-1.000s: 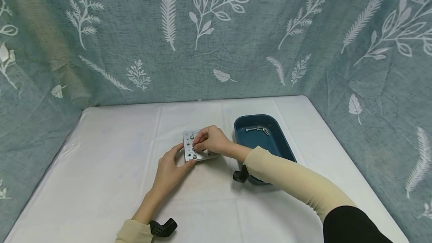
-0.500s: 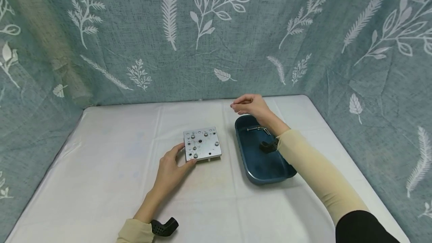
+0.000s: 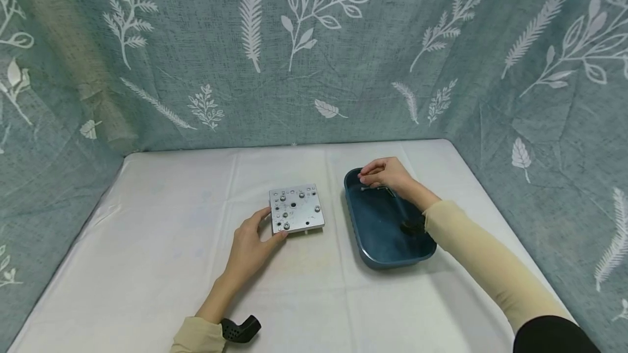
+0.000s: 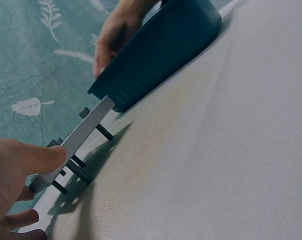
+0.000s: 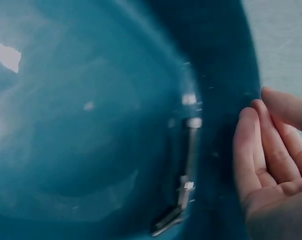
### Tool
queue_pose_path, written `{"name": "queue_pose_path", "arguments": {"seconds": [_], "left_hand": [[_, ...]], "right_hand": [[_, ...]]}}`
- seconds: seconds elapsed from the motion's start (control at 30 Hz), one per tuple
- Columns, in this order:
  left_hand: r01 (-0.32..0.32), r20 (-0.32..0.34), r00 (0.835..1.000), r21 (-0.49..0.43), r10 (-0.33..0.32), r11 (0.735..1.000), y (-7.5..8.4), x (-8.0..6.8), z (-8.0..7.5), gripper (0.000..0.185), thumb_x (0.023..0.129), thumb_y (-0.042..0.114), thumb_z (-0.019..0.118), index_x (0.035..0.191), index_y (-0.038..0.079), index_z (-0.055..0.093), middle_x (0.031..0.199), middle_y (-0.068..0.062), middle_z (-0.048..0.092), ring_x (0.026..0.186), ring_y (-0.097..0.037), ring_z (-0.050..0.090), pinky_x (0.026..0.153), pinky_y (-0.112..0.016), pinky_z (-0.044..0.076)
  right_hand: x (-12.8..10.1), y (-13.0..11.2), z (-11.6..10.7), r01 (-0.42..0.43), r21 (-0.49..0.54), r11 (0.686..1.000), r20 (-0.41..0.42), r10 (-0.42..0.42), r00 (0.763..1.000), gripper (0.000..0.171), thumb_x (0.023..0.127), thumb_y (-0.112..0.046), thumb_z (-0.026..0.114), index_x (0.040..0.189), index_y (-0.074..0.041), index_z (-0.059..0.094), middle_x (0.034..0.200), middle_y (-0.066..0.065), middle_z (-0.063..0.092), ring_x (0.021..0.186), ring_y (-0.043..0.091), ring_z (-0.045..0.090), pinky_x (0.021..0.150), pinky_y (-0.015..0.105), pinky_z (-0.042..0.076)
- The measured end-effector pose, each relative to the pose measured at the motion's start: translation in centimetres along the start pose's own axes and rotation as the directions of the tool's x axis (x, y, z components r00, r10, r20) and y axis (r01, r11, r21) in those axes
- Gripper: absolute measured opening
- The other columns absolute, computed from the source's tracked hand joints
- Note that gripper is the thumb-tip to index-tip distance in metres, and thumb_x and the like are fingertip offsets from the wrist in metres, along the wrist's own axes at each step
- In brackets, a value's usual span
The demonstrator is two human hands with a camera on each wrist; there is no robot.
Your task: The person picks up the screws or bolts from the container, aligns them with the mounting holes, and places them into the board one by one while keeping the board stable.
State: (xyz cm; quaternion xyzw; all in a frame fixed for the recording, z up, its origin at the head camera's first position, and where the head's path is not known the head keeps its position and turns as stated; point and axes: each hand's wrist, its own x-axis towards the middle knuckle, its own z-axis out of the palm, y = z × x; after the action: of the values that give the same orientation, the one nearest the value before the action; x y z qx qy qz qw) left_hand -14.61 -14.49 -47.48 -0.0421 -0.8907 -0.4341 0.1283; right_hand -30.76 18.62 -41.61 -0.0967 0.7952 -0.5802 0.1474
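The right hand [image 3: 385, 174] hangs over the far end of the blue tray [image 3: 378, 247], fingers loosely bent and holding nothing, just above the bolts [image 3: 376, 189] lying inside. The right wrist view shows those bolts [image 5: 187, 165] along the tray wall, fingertips [image 5: 263, 150] clear of them. Left of the tray, the left hand [image 3: 251, 244] pinches the metal plate [image 3: 296, 209] at its near corner. Only the left wrist view shows screws [image 4: 79, 170] poking beneath the plate.

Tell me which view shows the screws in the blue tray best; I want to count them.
The right wrist view: the screws lie close up on the tray floor beside the right hand, though blurred. The head view shows them small, partly under that hand. The left wrist view shows only the tray's outer wall.
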Motion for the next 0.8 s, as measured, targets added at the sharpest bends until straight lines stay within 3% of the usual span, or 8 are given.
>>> {"name": "queue_pose_path", "arguments": {"seconds": [0.27, 0.67, 0.8], "left_hand": [[-0.004, -0.006, 1.0, 0.003, 0.004, 1.0, -0.1, 0.0, 0.0, 0.067, 0.08, 0.021, 0.084, 0.135, -0.002, 0.054, 0.133, -0.024, 0.056, 0.122, -0.041, 0.051, 0.102, -0.053, 0.041], [0.002, 0.001, 1.0, 0.001, -0.002, 1.0, -0.2, 0.0, 0.0, 0.068, 0.08, 0.022, 0.084, 0.136, -0.002, 0.053, 0.134, -0.024, 0.055, 0.122, -0.041, 0.051, 0.101, -0.053, 0.042], [0.0, 0.002, 1.0, 0.003, 0.0, 1.0, -0.2, -0.1, 0.0, 0.068, 0.081, 0.022, 0.083, 0.136, -0.003, 0.053, 0.134, -0.024, 0.055, 0.123, -0.041, 0.05, 0.103, -0.053, 0.041]], "right_hand": [[0.2, 1.7, 0.3, -0.007, -0.066, 0.998, 0.019, 0.008, 1.0, 0.022, 0.084, 0.011, 0.071, 0.105, 0.01, 0.067, 0.106, 0.024, 0.069, 0.091, 0.029, 0.07, 0.08, 0.046, 0.057], [0.2, 2.6, 1.1, -0.016, -0.23, 0.973, -0.047, 0.005, 0.999, 0.022, 0.082, 0.005, 0.077, 0.103, 0.004, 0.071, 0.099, 0.014, 0.073, 0.087, 0.022, 0.07, 0.073, 0.032, 0.058], [0.3, 2.9, 1.3, -0.005, -0.241, 0.971, -0.047, -0.006, 0.999, 0.022, 0.079, 0.007, 0.078, 0.1, 0.004, 0.071, 0.096, 0.014, 0.073, 0.085, 0.022, 0.07, 0.071, 0.031, 0.058]]}}
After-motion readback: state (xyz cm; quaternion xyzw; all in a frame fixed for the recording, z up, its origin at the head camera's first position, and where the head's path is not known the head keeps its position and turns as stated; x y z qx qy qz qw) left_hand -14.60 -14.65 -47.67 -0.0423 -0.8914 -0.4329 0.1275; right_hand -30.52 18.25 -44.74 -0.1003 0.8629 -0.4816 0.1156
